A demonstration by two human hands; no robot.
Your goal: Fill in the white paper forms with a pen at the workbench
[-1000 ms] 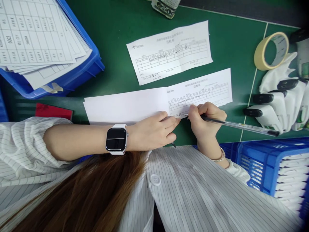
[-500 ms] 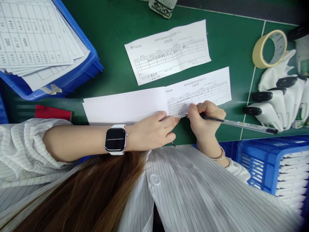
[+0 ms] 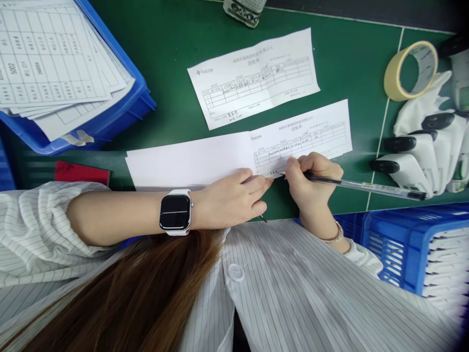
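From here I see the right hand [image 3: 315,183] gripping a pen [image 3: 366,187], tip near the lower edge of the form [image 3: 302,134], at two o'clock from centre. I cannot tell whether the left hand [image 3: 229,201], fingers loosely curled, holds anything.

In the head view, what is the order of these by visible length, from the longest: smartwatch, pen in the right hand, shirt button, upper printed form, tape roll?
1. Pen and upper printed form: they look too alike in length to rank.
2. Tape roll
3. Smartwatch
4. Shirt button
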